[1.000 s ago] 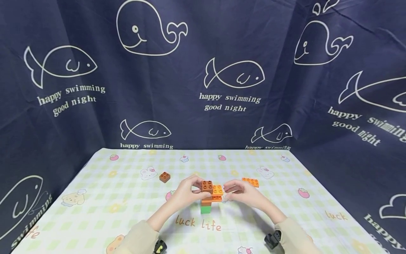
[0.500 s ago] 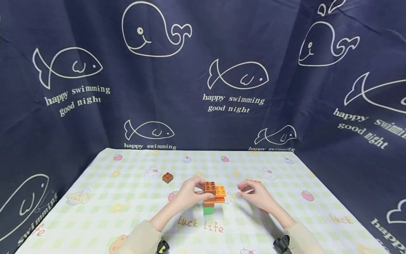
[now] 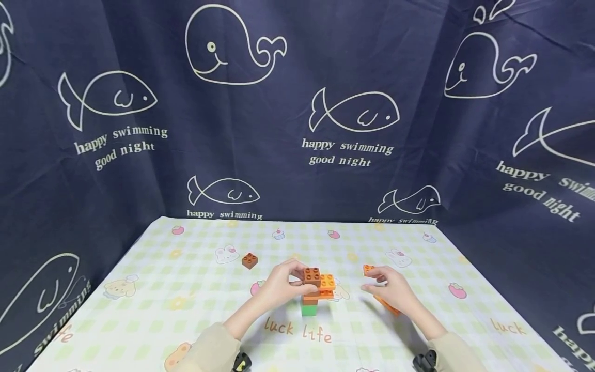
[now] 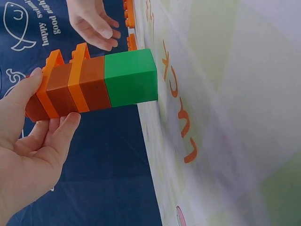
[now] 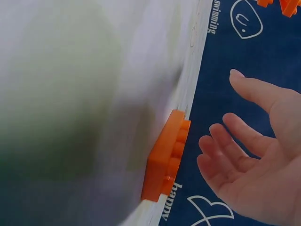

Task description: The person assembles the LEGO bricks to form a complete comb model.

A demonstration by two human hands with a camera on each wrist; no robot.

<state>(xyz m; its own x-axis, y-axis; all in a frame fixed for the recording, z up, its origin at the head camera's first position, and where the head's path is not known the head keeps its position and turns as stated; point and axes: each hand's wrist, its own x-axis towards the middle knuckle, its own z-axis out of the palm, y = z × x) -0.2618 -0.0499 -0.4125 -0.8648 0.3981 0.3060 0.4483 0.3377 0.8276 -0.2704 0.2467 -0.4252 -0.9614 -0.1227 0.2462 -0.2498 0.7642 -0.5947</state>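
My left hand grips the upper part of a tower of building bricks, thumb on one side and fingers on the other. Green forms the tower's base, under alternating brown bricks and thin orange plates that jut to the right. A brown four-stud brick tops it. My right hand hovers to the right, fingers loosely bent and nothing between them. Below and behind it lie two orange bricks, a near one and a far one, both partly hidden by the hand in the head view.
A loose brown brick lies on the table at the back left. The patterned tablecloth covers the table, and a dark blue curtain with white fish drawings hangs behind it and at the sides.
My right hand has moved away from the tower to the right, over the orange bricks. The left hand keeps its grip on the tower. The head view has shifted slightly.
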